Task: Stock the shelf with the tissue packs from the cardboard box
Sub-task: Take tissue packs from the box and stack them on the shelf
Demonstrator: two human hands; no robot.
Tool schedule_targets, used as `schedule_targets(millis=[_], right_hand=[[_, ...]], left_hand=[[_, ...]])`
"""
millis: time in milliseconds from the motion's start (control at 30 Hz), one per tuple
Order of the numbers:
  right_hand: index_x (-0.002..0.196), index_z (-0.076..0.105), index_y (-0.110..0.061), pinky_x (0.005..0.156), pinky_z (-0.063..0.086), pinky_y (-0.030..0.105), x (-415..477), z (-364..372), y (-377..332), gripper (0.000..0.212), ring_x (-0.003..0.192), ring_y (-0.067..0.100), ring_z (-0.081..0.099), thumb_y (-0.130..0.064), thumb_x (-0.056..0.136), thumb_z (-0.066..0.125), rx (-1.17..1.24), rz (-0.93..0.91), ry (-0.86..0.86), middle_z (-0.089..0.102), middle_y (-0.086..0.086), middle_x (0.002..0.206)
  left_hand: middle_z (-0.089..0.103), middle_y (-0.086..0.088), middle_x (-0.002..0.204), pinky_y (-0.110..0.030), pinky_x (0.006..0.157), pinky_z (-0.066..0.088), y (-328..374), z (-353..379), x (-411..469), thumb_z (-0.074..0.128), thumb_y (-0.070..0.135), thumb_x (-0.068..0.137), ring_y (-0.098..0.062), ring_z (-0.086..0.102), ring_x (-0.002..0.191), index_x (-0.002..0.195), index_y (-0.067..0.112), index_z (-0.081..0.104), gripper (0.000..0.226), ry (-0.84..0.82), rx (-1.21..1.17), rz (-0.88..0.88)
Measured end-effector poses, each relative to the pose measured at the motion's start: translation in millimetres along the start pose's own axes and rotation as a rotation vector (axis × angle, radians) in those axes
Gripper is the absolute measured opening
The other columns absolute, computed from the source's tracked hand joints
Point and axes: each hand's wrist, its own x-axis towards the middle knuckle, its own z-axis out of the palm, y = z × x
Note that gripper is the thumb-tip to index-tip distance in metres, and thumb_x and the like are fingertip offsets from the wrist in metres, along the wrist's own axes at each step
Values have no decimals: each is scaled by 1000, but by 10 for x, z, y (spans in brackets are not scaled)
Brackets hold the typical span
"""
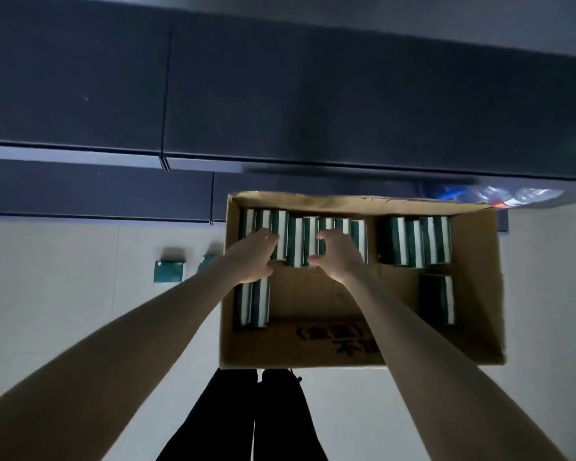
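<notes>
At the near edge of the view, dark trouser legs (246, 424) stand on a pale floor (64, 311), just behind the open cardboard box (479, 327). Both bare arms reach down into it. The left grip (253, 256) and the right grip (341, 256) face each other with fingers and thumbs curled, grasping the tissue packs (295, 241) that stand on edge in a row along the far wall of the box. Two more packs (253, 304) stand at the near left under the left wrist. A single pack (439, 299) stands near the right wall, and a cluster of three (416, 241) is beyond it. Left of the box, two loose packs (168, 271) lie on the floor. Farther off runs the dark shelf (280, 94). Wrapped bottles (512, 196) show at its right end.
</notes>
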Motion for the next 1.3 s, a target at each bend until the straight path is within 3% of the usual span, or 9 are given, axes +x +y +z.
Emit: schedule_targets(millis=[100, 200, 367, 567, 700, 800, 867, 1100, 1300], right_hand=[[134, 48, -12, 108, 35, 39, 253, 293, 81, 57, 134, 25, 33, -34, 85, 69, -6, 19, 48, 36, 8, 143], [123, 53, -15, 104, 37, 39, 450, 558, 143, 52, 130, 24, 32, -46, 83, 67, -16, 39, 74, 33, 6, 137], [109, 58, -15, 103, 32, 43, 669, 868, 157, 50, 125, 27, 33, -55, 80, 66, -92, 109, 194, 33, 6, 131], [97, 69, -13, 106, 27, 42, 769, 928, 165, 29, 123, 26, 34, -40, 87, 64, -32, 123, 212, 36, 5, 126], [91, 63, -12, 104, 34, 41, 630, 747, 143, 18, 117, 22, 47, -29, 92, 60, 43, 60, 197, 51, 3, 117], [99, 57, -9, 83, 45, 28, 407, 480, 95, 11, 91, 14, 56, -19, 96, 55, 239, -1, 135, 62, 5, 104], [106, 56, -5, 76, 43, 24, 228, 244, 56, 13, 90, 15, 56, -14, 96, 54, 242, -50, 139, 62, 6, 105], [89, 64, -4, 87, 51, 32, -590, -855, -376, 4, 89, 17, 65, -3, 89, 60, 134, -469, 154, 69, 4, 94], [92, 69, -5, 72, 42, 0, -1421, -1840, -1119, 7, 77, -1, 61, -4, 87, 64, 74, -716, 235, 70, 2, 93]], left_hand=[[-1, -10, 159, -43, 118, 19, -129, 230, 206, 66, 20, 87, -27, 2, 147, 152, 9, 7, 88, -34, 27, -46], [-19, -7, 158, -47, 119, 6, -227, 403, 369, 64, 27, 89, -27, -16, 145, 151, 12, -6, 95, -77, 68, -96], [-28, -5, 155, -46, 119, 2, -323, 622, 491, 63, 32, 89, -27, -22, 143, 151, 16, -9, 96, -61, 99, -116], [-27, -4, 155, -47, 119, 5, -358, 672, 527, 64, 32, 89, -28, -21, 144, 152, 17, -8, 96, -57, 112, -121], [-21, -6, 157, -48, 119, 11, -329, 582, 506, 67, 29, 87, -29, -14, 145, 152, 17, -3, 97, -78, 98, -119], [-4, -8, 160, -45, 118, 19, -257, 414, 405, 71, 26, 83, -28, 1, 147, 152, 15, 6, 96, 12, -3, -102], [8, -10, 159, -45, 116, 24, -163, 232, 265, 74, 25, 80, -29, 15, 145, 152, 14, 12, 96, 109, -70, -47], [35, -7, 151, -40, 114, 27, 332, -789, -553, 81, 21, 73, -24, 33, 138, 148, 13, 29, 92, 407, -57, 140], [62, -8, 122, -39, 95, 43, 846, -1766, -1501, 80, 24, 74, -26, 56, 112, 124, 9, 59, 57, 628, -10, 172]])
